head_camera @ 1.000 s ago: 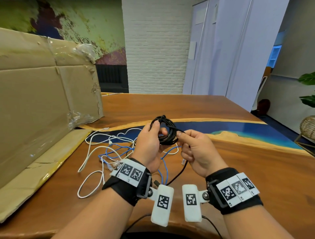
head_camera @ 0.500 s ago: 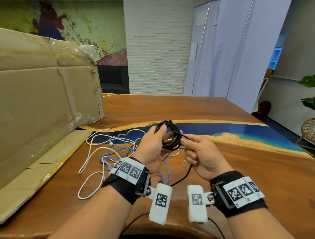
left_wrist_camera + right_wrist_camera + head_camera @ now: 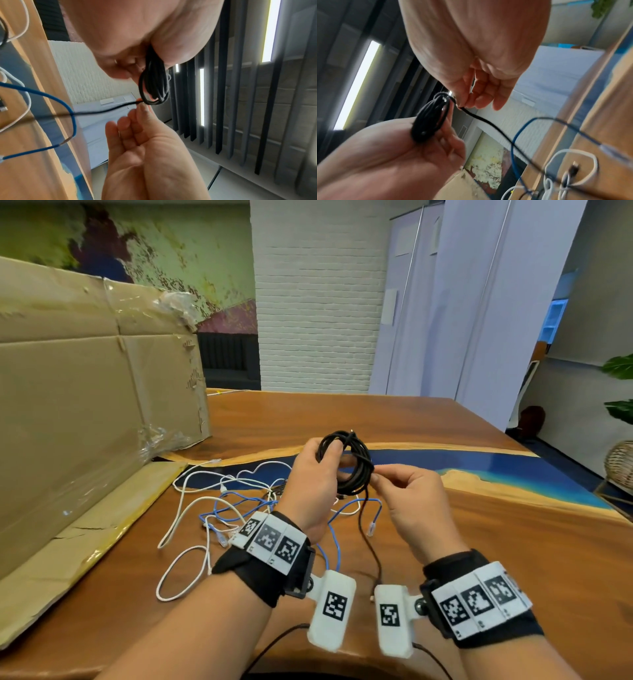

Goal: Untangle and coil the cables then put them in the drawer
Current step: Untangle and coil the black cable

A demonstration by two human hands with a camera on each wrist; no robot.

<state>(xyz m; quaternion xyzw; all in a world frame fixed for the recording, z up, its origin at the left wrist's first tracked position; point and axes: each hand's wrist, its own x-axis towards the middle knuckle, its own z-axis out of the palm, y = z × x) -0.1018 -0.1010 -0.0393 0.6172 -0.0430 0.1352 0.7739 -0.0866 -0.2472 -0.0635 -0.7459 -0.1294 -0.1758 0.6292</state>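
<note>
A black cable coil (image 3: 346, 463) is held above the wooden surface (image 3: 513, 542) in the grip of the left hand (image 3: 310, 484), fingers curled round its loops. The coil's loose strand is pinched just right of that grip by the right hand (image 3: 411, 501). Below the grip, a blue cable (image 3: 236, 505) and white cables (image 3: 185, 508) lie tangled on the surface. A blue resin band (image 3: 479, 470) crosses the surface beyond. Left of the grip, a cardboard box (image 3: 85, 412) is propped. A white brick wall (image 3: 315, 302) is seen behind. No legible writing is seen; wrist bands carry square markers.
</note>
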